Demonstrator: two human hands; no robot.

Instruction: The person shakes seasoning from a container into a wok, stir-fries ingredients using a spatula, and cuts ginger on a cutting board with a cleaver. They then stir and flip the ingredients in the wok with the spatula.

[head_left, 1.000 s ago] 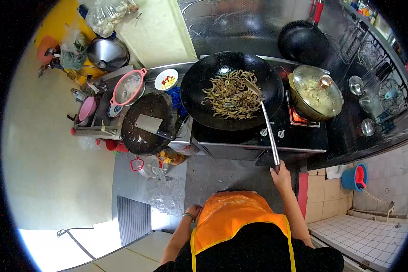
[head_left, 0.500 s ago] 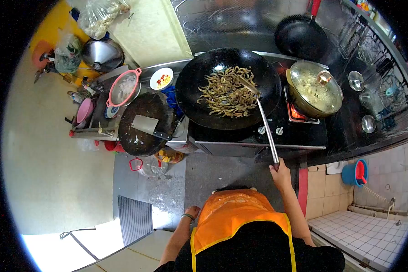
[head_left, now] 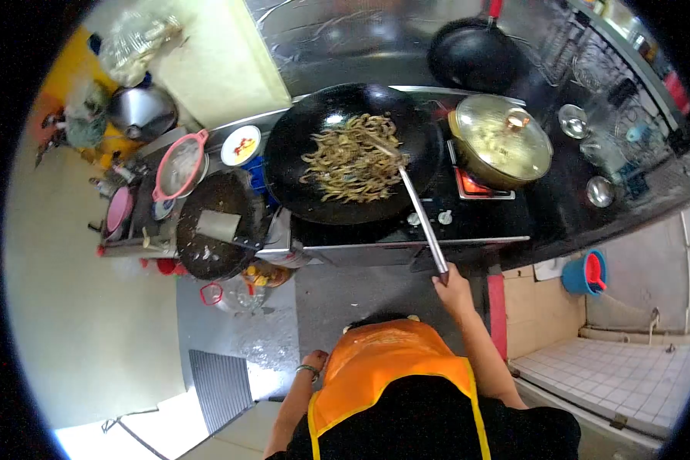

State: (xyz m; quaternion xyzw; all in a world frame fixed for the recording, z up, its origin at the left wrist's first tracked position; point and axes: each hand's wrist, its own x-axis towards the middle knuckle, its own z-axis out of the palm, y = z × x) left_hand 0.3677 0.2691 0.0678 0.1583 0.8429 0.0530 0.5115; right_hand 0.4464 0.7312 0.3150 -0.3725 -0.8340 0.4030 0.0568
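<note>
My right hand (head_left: 454,291) is closed around the handle end of a long metal spatula (head_left: 423,218). The spatula's blade rests among many curled brown pieces of food (head_left: 350,161), whose kind I cannot make out. They lie in a large black wok (head_left: 299,199) on the stove. Low beside the orange apron (head_left: 395,343) is my left hand (head_left: 314,359), with a bracelet at the wrist. Its fingers look curled in, and I see nothing in them.
Right of the wok, a glass-lidded pot (head_left: 506,146) stands over a glowing burner. To the left are a round chopping board (head_left: 207,195) with a cleaver (head_left: 218,225), a white bowl (head_left: 241,146) and a pink-rimmed basket (head_left: 161,184). A black pan (head_left: 471,57) hangs behind.
The whole view has shifted, so the stove and wok appear further left. The spatula blade stays in the food, and my right hand keeps its hold.
</note>
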